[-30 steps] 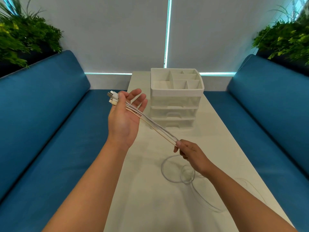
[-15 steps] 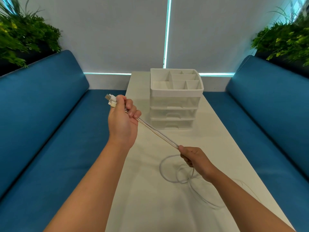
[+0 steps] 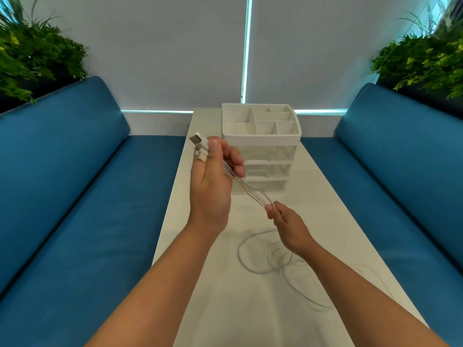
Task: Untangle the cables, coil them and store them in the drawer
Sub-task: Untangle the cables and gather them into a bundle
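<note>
Left hand (image 3: 213, 181) grips the cables (image 3: 250, 190) near their plugs (image 3: 200, 147); right hand (image 3: 288, 224) pinches them lower down. Slack loops lie on the surface (image 3: 325, 196) under the right hand, before the drawer unit (image 3: 261, 149).

White cables (image 3: 250, 194), silver plug tip; white drawer unit (image 3: 261, 149); off-white table (image 3: 250, 309); plain blue sofas (image 3: 75, 196) left, right; green plants (image 3: 32, 53); pale grey blinds (image 3: 162, 51).

No legible txt, far as visible.
</note>
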`<control>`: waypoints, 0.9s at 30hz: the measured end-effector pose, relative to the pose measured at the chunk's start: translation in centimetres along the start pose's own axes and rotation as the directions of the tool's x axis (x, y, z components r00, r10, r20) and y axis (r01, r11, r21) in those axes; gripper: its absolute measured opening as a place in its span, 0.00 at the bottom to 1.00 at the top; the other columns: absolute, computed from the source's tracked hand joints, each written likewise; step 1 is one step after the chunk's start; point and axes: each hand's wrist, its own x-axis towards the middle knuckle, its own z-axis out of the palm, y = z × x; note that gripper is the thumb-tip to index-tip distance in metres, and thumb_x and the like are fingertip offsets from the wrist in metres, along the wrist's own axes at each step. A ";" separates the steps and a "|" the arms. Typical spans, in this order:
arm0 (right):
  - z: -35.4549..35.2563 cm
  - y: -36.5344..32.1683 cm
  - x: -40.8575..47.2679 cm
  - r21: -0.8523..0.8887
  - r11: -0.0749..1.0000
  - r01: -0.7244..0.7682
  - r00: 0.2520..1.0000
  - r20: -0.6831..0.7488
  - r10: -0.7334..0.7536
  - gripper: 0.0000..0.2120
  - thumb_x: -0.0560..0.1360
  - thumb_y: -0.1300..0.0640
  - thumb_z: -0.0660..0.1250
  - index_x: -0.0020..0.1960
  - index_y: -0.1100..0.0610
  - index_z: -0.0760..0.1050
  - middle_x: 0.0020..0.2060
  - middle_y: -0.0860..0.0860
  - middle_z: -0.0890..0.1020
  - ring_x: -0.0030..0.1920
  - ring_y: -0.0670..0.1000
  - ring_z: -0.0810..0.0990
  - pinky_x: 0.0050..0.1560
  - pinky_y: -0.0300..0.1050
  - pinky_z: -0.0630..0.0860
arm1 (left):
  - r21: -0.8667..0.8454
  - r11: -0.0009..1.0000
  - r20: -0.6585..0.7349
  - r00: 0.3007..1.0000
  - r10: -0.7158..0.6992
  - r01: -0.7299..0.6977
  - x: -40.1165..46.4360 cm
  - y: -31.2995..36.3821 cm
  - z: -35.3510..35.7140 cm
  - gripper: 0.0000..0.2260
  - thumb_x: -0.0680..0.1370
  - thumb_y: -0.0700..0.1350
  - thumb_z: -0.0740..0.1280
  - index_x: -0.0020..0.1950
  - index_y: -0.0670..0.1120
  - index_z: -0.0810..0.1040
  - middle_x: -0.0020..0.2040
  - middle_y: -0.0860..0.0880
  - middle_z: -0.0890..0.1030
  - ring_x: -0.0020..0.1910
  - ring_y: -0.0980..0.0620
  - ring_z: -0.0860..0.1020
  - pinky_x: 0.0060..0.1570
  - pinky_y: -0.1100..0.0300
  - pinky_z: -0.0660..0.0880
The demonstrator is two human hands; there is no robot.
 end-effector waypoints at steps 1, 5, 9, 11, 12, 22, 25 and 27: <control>0.0 0.1 -0.3 0.043 0.999 0.018 1.000 0.019 -0.019 0.21 0.79 0.36 0.54 0.36 0.51 0.65 0.29 0.43 0.68 0.32 0.46 0.67 0.38 0.45 0.65 | -0.048 0.999 -0.022 1.000 -0.001 0.000 0.3 0.3 0.0 0.12 0.86 0.44 0.52 0.45 0.45 0.70 0.33 0.51 0.75 0.31 0.55 0.71 0.37 0.61 0.71; -0.4 -0.3 -1.3 0.356 0.933 -0.053 0.990 0.141 0.003 0.26 0.73 0.34 0.61 0.33 0.53 0.58 0.28 0.46 0.61 0.29 0.45 0.59 0.33 0.37 0.59 | -0.195 0.981 -0.124 0.992 -0.007 -0.017 1.7 0.8 -1.2 0.10 0.85 0.44 0.53 0.46 0.44 0.69 0.34 0.50 0.73 0.31 0.54 0.70 0.35 0.61 0.69; -1.4 -1.3 -1.2 0.398 0.908 -0.132 0.980 0.190 0.059 0.25 0.73 0.36 0.60 0.29 0.51 0.56 0.26 0.46 0.59 0.29 0.47 0.56 0.32 0.37 0.57 | -0.230 0.973 -0.320 0.946 -0.056 -0.020 2.7 0.0 -3.2 0.08 0.85 0.43 0.54 0.49 0.45 0.70 0.37 0.49 0.77 0.32 0.54 0.74 0.36 0.60 0.75; -1.8 -1.6 -1.2 0.369 0.923 -0.110 0.981 0.190 0.040 0.24 0.73 0.38 0.61 0.28 0.53 0.59 0.26 0.49 0.62 0.29 0.48 0.59 0.34 0.39 0.61 | -0.213 0.977 -0.405 0.910 -0.089 0.001 3.1 -0.7 -4.3 0.06 0.85 0.42 0.55 0.50 0.45 0.70 0.39 0.49 0.79 0.33 0.54 0.77 0.38 0.59 0.77; -2.0 -1.7 -1.3 0.333 0.939 -0.086 0.981 0.193 0.021 0.25 0.73 0.38 0.61 0.28 0.56 0.62 0.26 0.51 0.65 0.29 0.48 0.63 0.37 0.39 0.64 | -0.221 0.975 -0.434 0.894 -0.111 0.014 3.2 -1.1 -4.8 0.06 0.84 0.42 0.55 0.51 0.44 0.70 0.39 0.48 0.80 0.34 0.53 0.78 0.39 0.59 0.78; -4.0 -3.9 -1.4 0.150 0.983 0.108 0.970 0.199 -0.137 0.11 0.81 0.52 0.60 0.50 0.56 0.78 0.27 0.38 0.72 0.31 0.39 0.68 0.35 0.29 0.66 | -0.371 0.927 -0.467 0.853 -0.233 0.050 4.3 -2.3 -7.4 0.06 0.84 0.41 0.57 0.56 0.40 0.70 0.46 0.41 0.82 0.43 0.48 0.85 0.47 0.55 0.81; -5.0 -4.7 -1.4 0.080 0.990 0.114 0.974 0.189 -0.127 0.15 0.80 0.50 0.60 0.43 0.57 0.78 0.25 0.37 0.72 0.29 0.38 0.68 0.35 0.29 0.66 | -0.401 0.913 -0.451 0.853 -0.263 0.070 4.2 -2.5 -7.3 0.09 0.85 0.43 0.56 0.59 0.39 0.71 0.50 0.39 0.82 0.46 0.47 0.85 0.48 0.55 0.81; -5.3 -5.2 -1.2 0.083 0.991 0.105 0.980 0.162 -0.118 0.15 0.80 0.50 0.60 0.40 0.57 0.76 0.25 0.37 0.72 0.29 0.38 0.68 0.34 0.28 0.66 | -0.426 0.900 -0.414 0.865 -0.283 0.090 4.2 -2.6 -7.4 0.11 0.85 0.45 0.55 0.61 0.40 0.71 0.54 0.40 0.82 0.50 0.47 0.85 0.54 0.53 0.80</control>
